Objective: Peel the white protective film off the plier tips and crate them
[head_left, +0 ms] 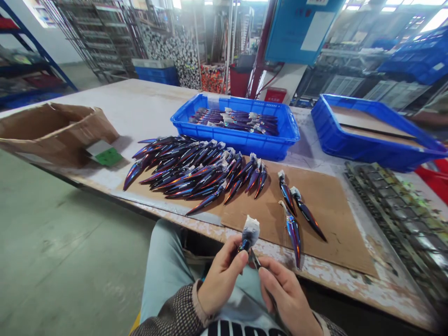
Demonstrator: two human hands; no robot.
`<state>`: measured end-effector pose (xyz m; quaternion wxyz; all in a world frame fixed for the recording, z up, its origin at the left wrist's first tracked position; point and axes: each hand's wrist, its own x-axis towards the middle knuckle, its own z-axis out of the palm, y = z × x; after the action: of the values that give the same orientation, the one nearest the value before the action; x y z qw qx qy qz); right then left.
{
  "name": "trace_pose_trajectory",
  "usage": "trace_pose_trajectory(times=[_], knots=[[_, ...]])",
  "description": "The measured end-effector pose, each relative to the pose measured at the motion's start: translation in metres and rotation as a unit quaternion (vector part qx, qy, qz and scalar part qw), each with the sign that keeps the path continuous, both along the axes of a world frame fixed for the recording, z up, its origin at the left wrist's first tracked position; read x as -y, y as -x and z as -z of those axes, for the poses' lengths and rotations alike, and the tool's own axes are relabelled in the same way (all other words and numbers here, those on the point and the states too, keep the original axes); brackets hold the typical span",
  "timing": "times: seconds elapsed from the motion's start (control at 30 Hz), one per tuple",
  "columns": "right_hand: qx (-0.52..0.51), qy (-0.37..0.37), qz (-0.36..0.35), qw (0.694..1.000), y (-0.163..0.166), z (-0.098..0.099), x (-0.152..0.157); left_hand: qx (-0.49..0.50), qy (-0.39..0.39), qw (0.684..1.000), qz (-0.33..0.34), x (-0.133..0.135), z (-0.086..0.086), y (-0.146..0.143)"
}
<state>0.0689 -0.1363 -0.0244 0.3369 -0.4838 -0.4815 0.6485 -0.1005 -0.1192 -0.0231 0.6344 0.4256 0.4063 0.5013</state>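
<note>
My left hand (222,276) is closed around a glossy dark blue tapered piece (245,244), with its white-wrapped end (251,229) pointing up. Most of that piece is hidden by the fingers. In my right hand (285,291) is a slim knife (255,258), its blade against or very near the piece just below the wrapping. Three similar pieces lie on the cardboard sheet (332,210) to the right, among them a blue-purple one (293,233). A large pile of such pieces (196,168), many with white ends, covers the sheet's left part.
Behind the pile stands a blue crate (234,138) holding more pieces. Another blue crate (364,147) with boards inside is at right, near a metal rack (395,219) with rows of clips. An open cardboard box (59,140) sits at the table's left edge.
</note>
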Motion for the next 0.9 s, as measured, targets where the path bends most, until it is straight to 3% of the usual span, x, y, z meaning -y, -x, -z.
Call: trace_pose_trajectory(times=[0.23, 0.47, 0.63, 0.9], knots=[[-0.011, 0.007, -0.001, 1.000, 0.002, -0.001, 0.003, 0.013, -0.048, 0.999, -0.007, 0.005, -0.003, 0.001], [0.031, -0.016, 0.090, 0.995, 0.012, -0.005, 0.022, -0.077, -0.105, 0.991, -0.019, 0.019, 0.003, 0.006], [0.037, -0.029, 0.122, 0.991, 0.014, -0.007, 0.025, -0.119, -0.087, 0.989, -0.002, 0.028, 0.011, 0.010], [0.047, -0.082, 0.084, 0.992, 0.001, -0.017, 0.007, -0.139, -0.114, 0.983, 0.033, 0.031, 0.000, 0.017]])
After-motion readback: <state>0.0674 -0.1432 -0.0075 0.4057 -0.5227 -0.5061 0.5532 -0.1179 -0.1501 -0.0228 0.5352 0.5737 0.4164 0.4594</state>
